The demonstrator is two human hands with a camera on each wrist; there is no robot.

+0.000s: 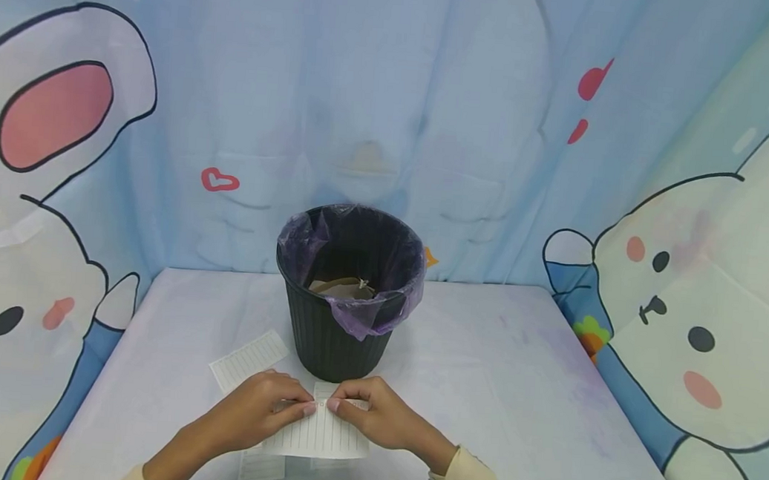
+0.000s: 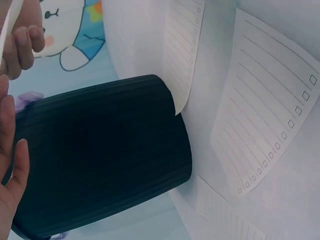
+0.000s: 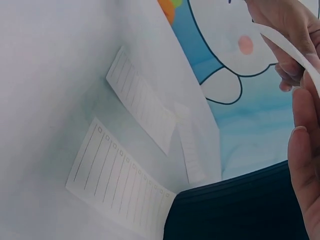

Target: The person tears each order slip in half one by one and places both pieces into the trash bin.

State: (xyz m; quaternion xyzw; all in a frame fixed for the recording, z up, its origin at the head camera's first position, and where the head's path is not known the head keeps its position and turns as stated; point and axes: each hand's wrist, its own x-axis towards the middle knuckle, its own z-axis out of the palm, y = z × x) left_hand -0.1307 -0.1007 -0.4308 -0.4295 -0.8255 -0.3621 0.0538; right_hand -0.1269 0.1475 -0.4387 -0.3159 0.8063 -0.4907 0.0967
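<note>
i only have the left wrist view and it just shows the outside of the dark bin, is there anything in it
Observer: Yes. The head view looks down into the bin and shows something pale brown inside; I can't tell what it is.
Operator: ok, and the hands? i get bits of them at the edge with a thin white sliver
Observer: In the head view that sliver shows as a lined sheet; the left hand and the right hand both pinch it near its far edge, with a small gap between the thumb tips.
</note>
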